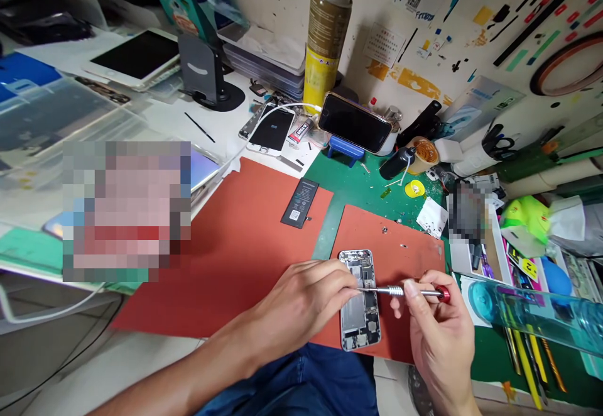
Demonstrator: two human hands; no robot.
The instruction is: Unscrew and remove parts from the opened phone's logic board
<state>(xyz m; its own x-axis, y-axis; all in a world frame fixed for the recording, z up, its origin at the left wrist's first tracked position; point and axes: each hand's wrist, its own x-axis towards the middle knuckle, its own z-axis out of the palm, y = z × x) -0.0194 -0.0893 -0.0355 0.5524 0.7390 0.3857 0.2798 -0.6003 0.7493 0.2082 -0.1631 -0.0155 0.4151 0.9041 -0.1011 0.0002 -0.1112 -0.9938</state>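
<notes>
An opened phone body [360, 315] with bare circuit parts lies on a small red mat [396, 230] near the desk's front edge. My left hand [301, 306] rests at the phone's left side, its fingers pinched together at the tip of a screwdriver. My right hand [436, 331] grips the silver screwdriver [400, 290] with a red cap, held level across the phone. A black phone battery [300, 202] lies on the larger red mat [226, 265] to the left.
A spray can [325, 32], a phone on a blue stand [354, 124], a white phone [273, 128], a tablet [136, 56] and glue bottles crowd the back. A tool tray [490, 246] and a blue transparent bottle [541, 315] sit at the right. Small screws dot the red mat.
</notes>
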